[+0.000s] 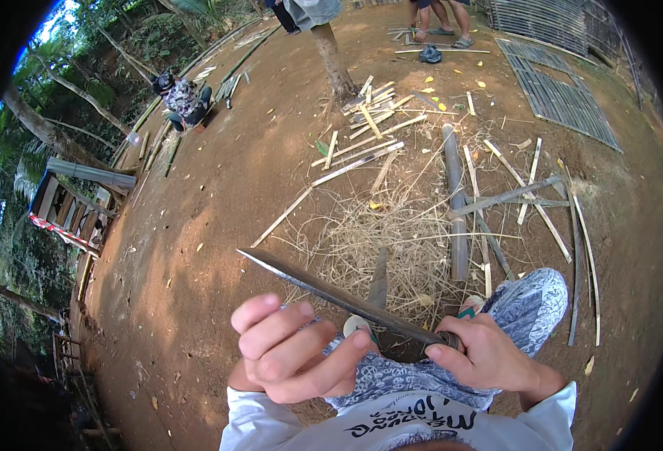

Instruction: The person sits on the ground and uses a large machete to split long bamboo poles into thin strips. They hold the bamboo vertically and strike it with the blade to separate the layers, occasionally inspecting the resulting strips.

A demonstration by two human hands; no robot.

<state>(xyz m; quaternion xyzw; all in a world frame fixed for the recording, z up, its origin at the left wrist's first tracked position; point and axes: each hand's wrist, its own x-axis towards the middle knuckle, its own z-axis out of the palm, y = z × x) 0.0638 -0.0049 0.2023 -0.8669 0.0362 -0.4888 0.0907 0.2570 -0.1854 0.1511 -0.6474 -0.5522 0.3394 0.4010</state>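
Note:
A long machete [331, 294] lies slantwise across my lap, its tip toward the far left. My right hand [489, 355] is closed round its handle at the near right. Close to the near side of the blade, my left hand [290, 353] has its fingers apart and partly curled, with nothing visible in them; I cannot tell whether a fingertip touches the metal. Beyond the blade, a flat grey-brown wooden piece [379, 278] points away from me between my feet. A heap of thin bamboo shavings [391, 233] spreads around it.
A thick bamboo pole [455, 203] lies right of the shavings, among crossed strips [534, 192]. Split bamboo pieces [376, 113] are piled before a tree trunk [333, 64]. A slatted panel [564, 94] lies far right. One person [185, 99] crouches far left; others are at the back.

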